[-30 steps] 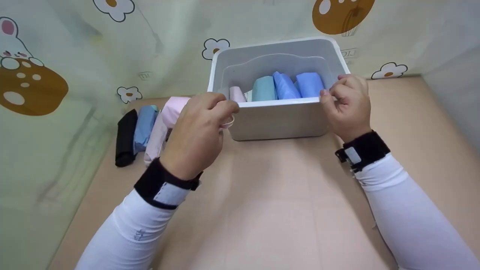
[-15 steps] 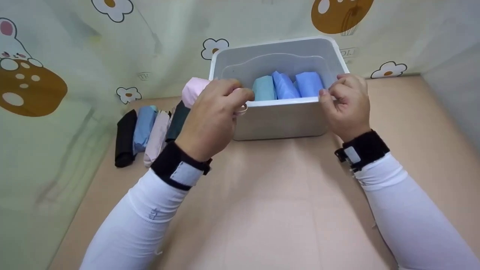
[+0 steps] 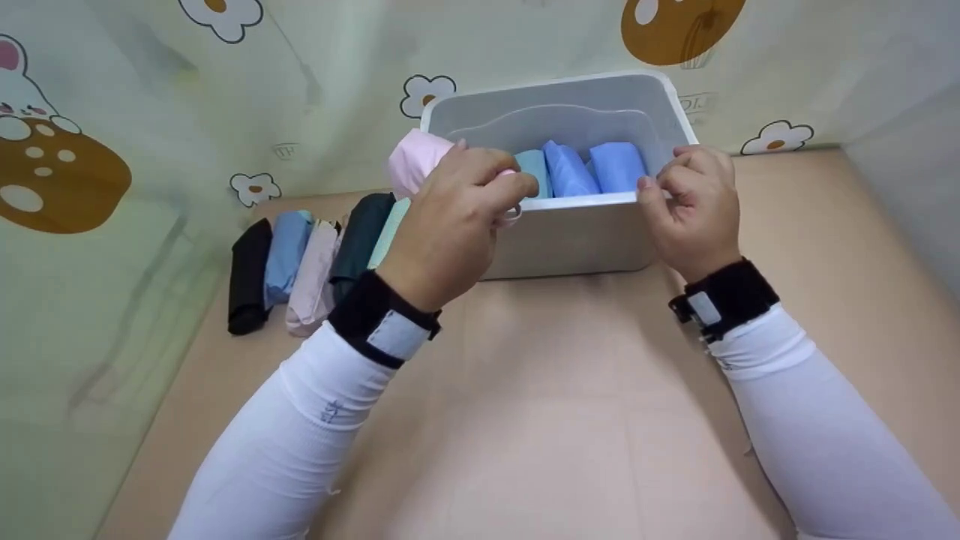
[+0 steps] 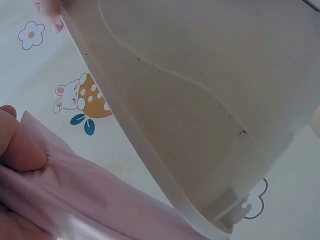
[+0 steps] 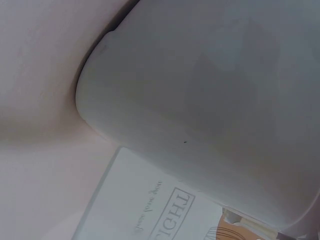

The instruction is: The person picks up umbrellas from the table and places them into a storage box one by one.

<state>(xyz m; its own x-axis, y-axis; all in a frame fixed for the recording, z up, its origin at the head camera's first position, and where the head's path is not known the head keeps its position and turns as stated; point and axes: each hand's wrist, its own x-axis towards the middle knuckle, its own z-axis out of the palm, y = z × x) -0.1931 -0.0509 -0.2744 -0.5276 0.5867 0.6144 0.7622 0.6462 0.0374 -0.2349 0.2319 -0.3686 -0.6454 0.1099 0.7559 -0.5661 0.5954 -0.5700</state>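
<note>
My left hand (image 3: 457, 217) grips a pink rolled bundle of smooth fabric (image 3: 416, 161) at the left front corner of the white plastic bin (image 3: 577, 240). A small pale loop shows beside its fingers. The left wrist view shows the creased pink bundle (image 4: 100, 195) between fingers and thumb, close to the bin rim (image 4: 145, 155). At the right front corner my right hand (image 3: 697, 210) holds the rim with curled fingers. Inside the bin stand a teal roll (image 3: 534, 169) and two blue rolls (image 3: 570, 171); the bin's left part is hidden behind my left hand.
Left of the bin lie a row of rolls: black (image 3: 250, 277), blue (image 3: 288, 255), pale pink (image 3: 313, 277), dark green (image 3: 362, 240) and mint (image 3: 390, 232). A printed sheet (image 3: 337, 90) hangs behind. The bin stands near the back edge of the tan tabletop (image 3: 540, 390).
My left hand has carried the pink bundle right and upward to the bin's front left corner, uncovering the dark green and mint rolls. My right hand stays on the rim.
</note>
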